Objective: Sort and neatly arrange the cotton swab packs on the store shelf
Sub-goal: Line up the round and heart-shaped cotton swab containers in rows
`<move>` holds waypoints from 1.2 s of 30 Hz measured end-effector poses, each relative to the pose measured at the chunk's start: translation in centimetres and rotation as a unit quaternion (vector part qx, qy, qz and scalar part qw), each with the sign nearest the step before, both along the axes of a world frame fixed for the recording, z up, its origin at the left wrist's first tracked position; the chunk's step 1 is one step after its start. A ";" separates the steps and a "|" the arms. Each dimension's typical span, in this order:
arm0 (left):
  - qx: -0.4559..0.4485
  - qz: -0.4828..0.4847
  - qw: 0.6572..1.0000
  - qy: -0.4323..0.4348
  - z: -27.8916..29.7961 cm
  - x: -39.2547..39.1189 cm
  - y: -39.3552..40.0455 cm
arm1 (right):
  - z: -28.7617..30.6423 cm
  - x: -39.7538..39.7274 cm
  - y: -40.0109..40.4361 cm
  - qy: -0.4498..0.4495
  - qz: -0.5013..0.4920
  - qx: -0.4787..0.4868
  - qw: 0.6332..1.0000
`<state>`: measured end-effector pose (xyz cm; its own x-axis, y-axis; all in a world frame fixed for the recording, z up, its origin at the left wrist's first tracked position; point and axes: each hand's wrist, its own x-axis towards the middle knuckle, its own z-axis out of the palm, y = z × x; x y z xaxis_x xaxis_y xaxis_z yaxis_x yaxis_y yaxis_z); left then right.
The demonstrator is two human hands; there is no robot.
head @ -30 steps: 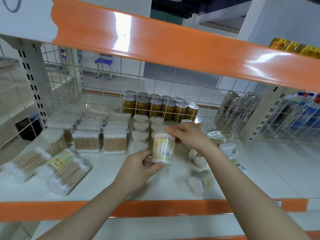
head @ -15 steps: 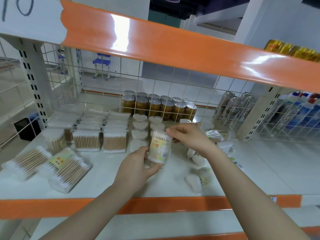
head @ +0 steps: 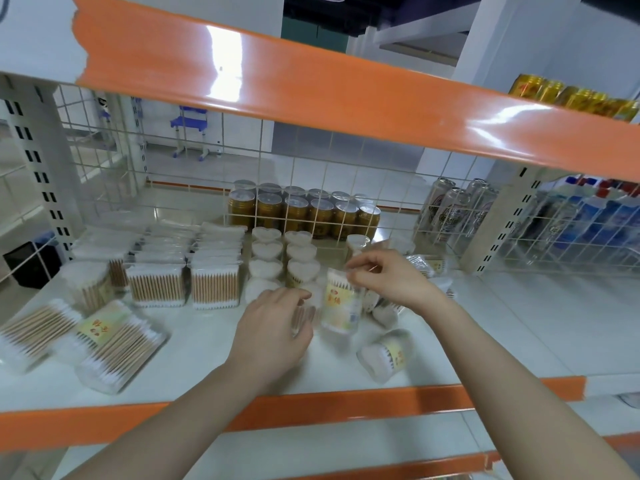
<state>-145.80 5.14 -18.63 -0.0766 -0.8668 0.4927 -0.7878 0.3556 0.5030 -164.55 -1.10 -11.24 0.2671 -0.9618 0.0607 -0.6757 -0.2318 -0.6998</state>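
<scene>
A round clear tub of cotton swabs (head: 341, 306) with a yellow label stands upright on the white shelf (head: 194, 355), just right of two rows of heart-shaped swab tubs (head: 266, 252). My right hand (head: 388, 277) is at the tub's top, its curled fingertips pinching the rim. My left hand (head: 273, 330) hovers just left of the tub with loosely curled fingers, holding nothing. Its fingertips are close to a small swab tub (head: 306, 315). Rectangular swab packs (head: 157, 284) stand in rows at the left.
Two flat swab packs (head: 104, 344) lie askew at the front left. A round tub (head: 386, 355) lies on its side at the front right, with more loose packs (head: 424, 265) behind my right hand. Gold cans (head: 298, 211) stand behind the wire grid (head: 346, 161).
The round tub went from held in the air to standing on the shelf beside the heart-shaped tubs. My left hand has let go of its base and drawn slightly left.
</scene>
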 end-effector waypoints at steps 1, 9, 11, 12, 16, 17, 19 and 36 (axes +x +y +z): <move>0.005 0.001 1.000 -0.005 0.1 0.1 -0.2 | 0.0 -0.2 -0.2 0.014 -0.006 0.001 1.000; -0.006 0.007 0.999 -0.050 1.4 1.6 -2.3 | 1.5 -1.8 -1.8 0.079 -0.020 -0.024 0.996; -0.006 0.018 0.999 -0.047 1.8 1.9 -3.0 | 1.9 -2.0 -2.4 0.104 -0.024 -0.043 0.993; -0.005 0.021 0.999 -0.047 2.0 2.0 -3.3 | 2.1 -2.0 -2.8 0.112 -0.025 -0.054 0.992; 0.030 0.010 0.996 -0.084 2.1 2.5 -4.7 | 2.4 -1.7 -4.3 0.138 -0.016 -0.087 0.986; 0.037 0.008 0.995 -0.097 2.0 2.5 -5.0 | 2.4 -1.5 -4.6 0.150 -0.014 -0.091 0.984; 0.042 0.006 0.993 -0.112 1.9 2.5 -5.7 | 2.1 -0.9 -5.3 0.168 -0.012 -0.095 0.981; 0.135 0.016 0.980 -0.146 1.8 1.1 -8.6 | -3.4 1.3 -10.5 0.269 0.008 -0.073 0.960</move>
<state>-144.67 -3.44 -16.81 -0.1499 -0.9670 0.2060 -0.9210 0.2124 0.3267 -163.26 -11.60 -14.61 0.3122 -0.9490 0.0438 -0.9260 -0.3143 -0.2090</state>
